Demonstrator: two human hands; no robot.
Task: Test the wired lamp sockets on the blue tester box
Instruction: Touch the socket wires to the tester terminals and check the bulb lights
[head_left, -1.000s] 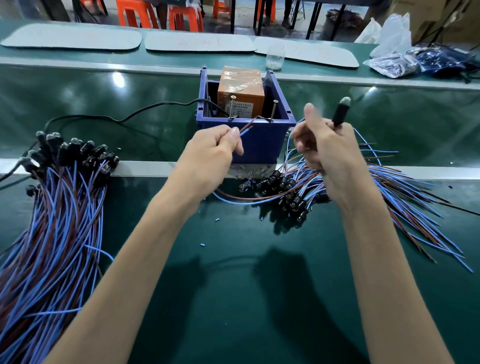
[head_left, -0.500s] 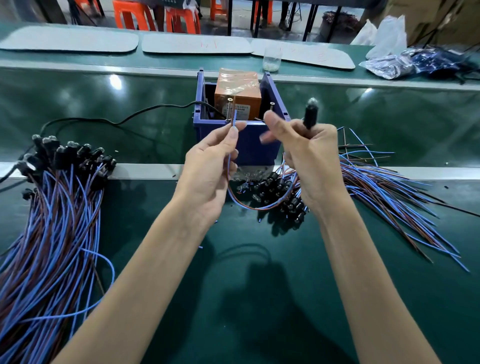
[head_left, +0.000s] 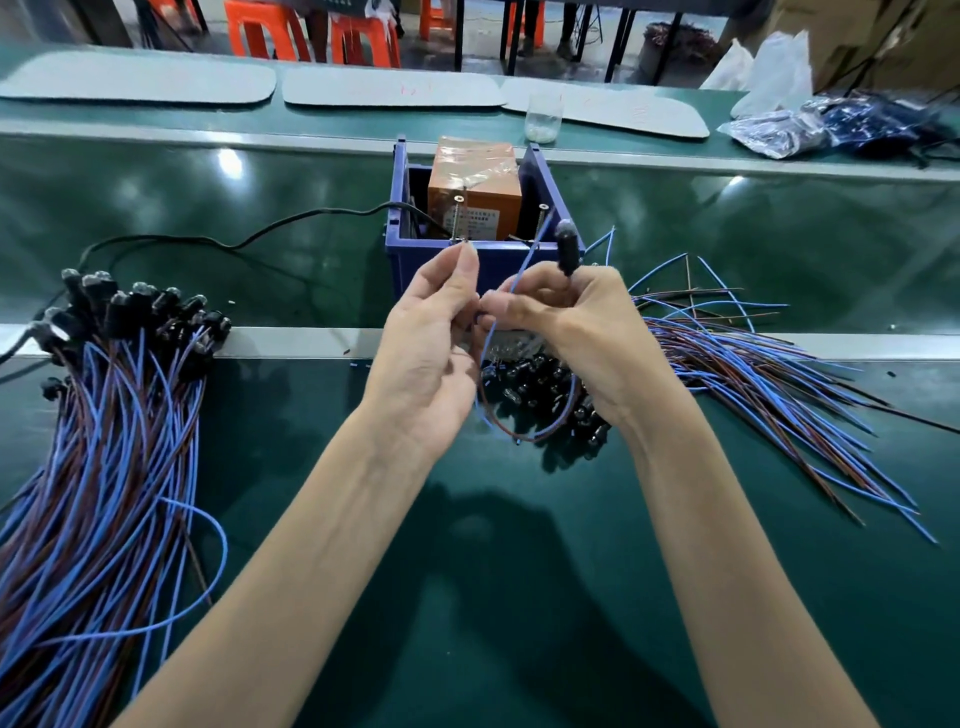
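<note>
The blue tester box (head_left: 493, 265) stands at the centre with an orange transformer (head_left: 475, 187) inside and two upright metal screws on its front rim. My right hand (head_left: 566, 327) grips a black lamp socket (head_left: 566, 249) upright and pinches its blue wire (head_left: 524, 265), whose tip points at the right screw (head_left: 544, 209). My left hand (head_left: 431, 343) pinches the other wire end at the base of the left screw (head_left: 459, 221). The wires loop down between my hands.
A big bundle of wired sockets (head_left: 104, 426) lies at the left. Another pile of sockets and wires (head_left: 727, 384) lies right of my hands. A black power cord (head_left: 234, 244) runs left from the box. A small jar (head_left: 543, 117) and plastic bags (head_left: 810, 124) sit beyond.
Both hands have come together in front of the box. The left hand rose to the left screw, and the right hand brought the socket and its blue wire toward the right screw.
</note>
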